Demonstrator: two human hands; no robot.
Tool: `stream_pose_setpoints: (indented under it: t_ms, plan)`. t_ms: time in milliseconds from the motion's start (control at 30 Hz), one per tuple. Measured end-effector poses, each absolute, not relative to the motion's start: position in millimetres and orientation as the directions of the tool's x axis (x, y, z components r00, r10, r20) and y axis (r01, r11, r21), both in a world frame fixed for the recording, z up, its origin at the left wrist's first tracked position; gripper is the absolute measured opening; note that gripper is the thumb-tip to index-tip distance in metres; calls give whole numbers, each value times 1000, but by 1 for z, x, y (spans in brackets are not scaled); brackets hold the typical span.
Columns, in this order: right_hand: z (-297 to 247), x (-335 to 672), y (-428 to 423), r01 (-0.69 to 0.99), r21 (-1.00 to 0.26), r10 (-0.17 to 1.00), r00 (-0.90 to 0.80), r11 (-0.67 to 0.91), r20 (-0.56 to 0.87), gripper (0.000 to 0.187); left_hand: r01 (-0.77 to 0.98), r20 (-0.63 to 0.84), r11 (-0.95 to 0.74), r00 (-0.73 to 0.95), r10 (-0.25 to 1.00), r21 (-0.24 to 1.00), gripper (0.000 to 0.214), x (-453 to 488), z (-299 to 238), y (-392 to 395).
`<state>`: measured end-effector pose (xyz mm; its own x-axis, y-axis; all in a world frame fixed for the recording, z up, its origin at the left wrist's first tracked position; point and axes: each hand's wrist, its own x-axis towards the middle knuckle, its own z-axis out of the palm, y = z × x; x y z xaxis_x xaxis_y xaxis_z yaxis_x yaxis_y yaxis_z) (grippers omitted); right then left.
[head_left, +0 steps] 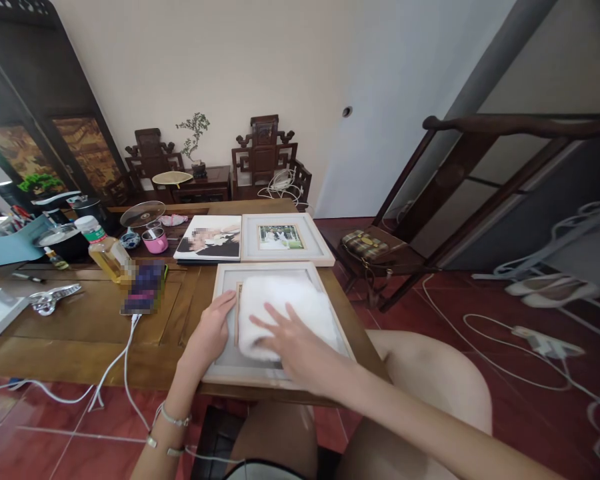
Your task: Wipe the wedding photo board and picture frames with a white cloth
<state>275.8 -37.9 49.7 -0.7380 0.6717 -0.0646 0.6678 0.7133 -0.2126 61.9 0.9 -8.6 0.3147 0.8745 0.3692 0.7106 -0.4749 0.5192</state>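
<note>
A light wooden picture frame (pixel 220 369) lies flat at the near edge of the wooden table (pixel 85 320). A folded white cloth (pixel 300 300) lies on its glass. My right hand (pixel 293 347) rests flat on the cloth's near part, fingers stretched and spread. My left hand (pixel 211 331) lies on the frame's left side, fingers flat against the frame edge beside the cloth. Neither hand grips anything.
Behind lie a second framed photo (pixel 285 239) and an unframed photo print (pixel 211 238). A phone (pixel 145 287) with a white cable, an oil bottle (pixel 107 253), a pink cup (pixel 155 240) and pots crowd the left. A wooden chair with a bag (pixel 366 245) stands at right; cables cross the floor.
</note>
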Motion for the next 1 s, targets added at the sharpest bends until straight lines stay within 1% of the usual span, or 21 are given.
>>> stream_pose_setpoints:
  t_ms: [67,133,200,233,333,433,533,633,700,833,933,1000]
  plan:
    - [67,278,-68,652,-301,638,-754,696,-156,58,722,357,-467,316,879,511,53,62,-8,0]
    - [83,280,-87,624,-372,588,-779,688,-219,57,725,358,-466,315,879,507,52,61,-8,0]
    - [90,281,-94,600,-412,556,-797,685,-237,55,720,368,-474,316,874,507,51,61,-9,0]
    - [89,281,-93,597,-418,559,-798,685,-225,56,718,371,-476,316,873,508,51,61,-9,0]
    - [71,279,-73,620,-376,622,-771,688,-134,63,719,351,-460,311,883,521,49,61,-10,1]
    - [45,279,-36,680,-232,697,-717,695,-14,65,717,306,-428,304,902,551,44,64,-6,-2]
    - [32,277,4,750,-64,752,-653,659,90,65,702,274,-396,287,918,592,42,66,2,-7]
    - [33,265,32,795,18,783,-600,606,160,66,670,255,-370,267,929,643,49,67,9,-12]
    - [35,252,38,789,32,779,-611,613,143,64,636,266,-384,277,923,669,53,67,11,-14]
    - [37,228,20,691,5,690,-723,723,37,58,589,310,-427,294,904,686,55,65,10,-12]
    - [41,227,-9,630,-60,630,-776,774,-27,55,594,300,-425,302,905,684,55,64,9,-12]
    - [45,235,-29,568,-125,561,-823,813,-90,52,609,287,-417,303,909,675,55,63,9,-12]
